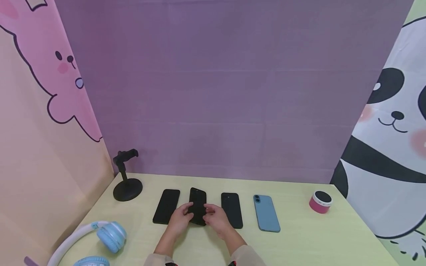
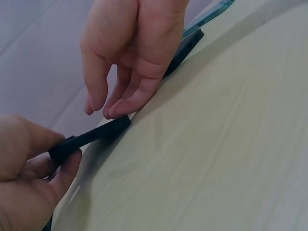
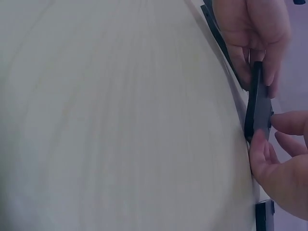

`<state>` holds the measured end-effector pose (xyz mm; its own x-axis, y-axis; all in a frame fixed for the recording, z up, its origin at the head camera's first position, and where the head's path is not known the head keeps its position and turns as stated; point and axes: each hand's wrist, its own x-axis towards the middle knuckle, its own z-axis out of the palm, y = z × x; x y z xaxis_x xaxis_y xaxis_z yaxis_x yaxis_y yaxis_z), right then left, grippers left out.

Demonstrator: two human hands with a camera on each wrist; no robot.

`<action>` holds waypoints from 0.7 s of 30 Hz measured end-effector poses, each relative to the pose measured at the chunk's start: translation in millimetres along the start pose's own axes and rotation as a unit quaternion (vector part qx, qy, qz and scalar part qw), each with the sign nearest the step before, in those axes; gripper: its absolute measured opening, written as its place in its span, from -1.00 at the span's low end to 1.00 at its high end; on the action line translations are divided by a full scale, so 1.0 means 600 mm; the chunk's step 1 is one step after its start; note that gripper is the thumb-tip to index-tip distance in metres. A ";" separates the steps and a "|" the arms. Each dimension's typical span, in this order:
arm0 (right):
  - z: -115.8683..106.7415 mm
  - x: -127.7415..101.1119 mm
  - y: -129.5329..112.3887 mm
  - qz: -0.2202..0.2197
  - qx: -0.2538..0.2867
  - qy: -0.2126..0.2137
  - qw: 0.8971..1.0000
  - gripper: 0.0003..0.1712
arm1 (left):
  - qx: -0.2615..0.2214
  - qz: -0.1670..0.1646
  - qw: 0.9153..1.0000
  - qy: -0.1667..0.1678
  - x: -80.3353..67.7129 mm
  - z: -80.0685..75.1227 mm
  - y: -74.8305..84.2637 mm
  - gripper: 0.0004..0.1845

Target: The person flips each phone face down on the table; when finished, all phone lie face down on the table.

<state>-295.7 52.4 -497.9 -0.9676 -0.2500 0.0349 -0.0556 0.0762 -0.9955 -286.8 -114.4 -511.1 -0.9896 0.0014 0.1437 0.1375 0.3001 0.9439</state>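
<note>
Both hands hold one black phone [image 1: 198,206], second from the left in a row of phones on the pale yellow-green table [image 1: 299,240]. My left hand [image 1: 185,215] pinches its left edge between thumb and fingers [image 2: 65,156]. My right hand [image 1: 209,213] takes the other side, with its fingertips [image 2: 118,109] on the phone's end [image 2: 103,130] and its thumb [image 3: 257,147] against the edge. The phone [image 3: 257,103] is tilted up off the tabletop on one side.
Lying flat in the row are a black phone [image 1: 166,206] to the left, another black phone [image 1: 232,210] and a blue phone [image 1: 266,213] to the right. A black phone stand [image 1: 127,183] stands back left, a pink speaker [image 1: 320,202] back right, and blue headphones [image 1: 100,240] front left.
</note>
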 end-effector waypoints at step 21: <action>0.009 0.011 0.011 -0.005 -0.192 0.053 0.980 -0.53 | 0.098 0.011 0.994 0.048 0.003 0.001 -0.005 -0.62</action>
<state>-301.3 46.0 -504.6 -0.9855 -0.1531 0.0726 -0.1334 0.4374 -0.8893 -288.9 -114.5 -513.8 -0.9766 -0.0772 0.2006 0.1396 0.4819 0.8650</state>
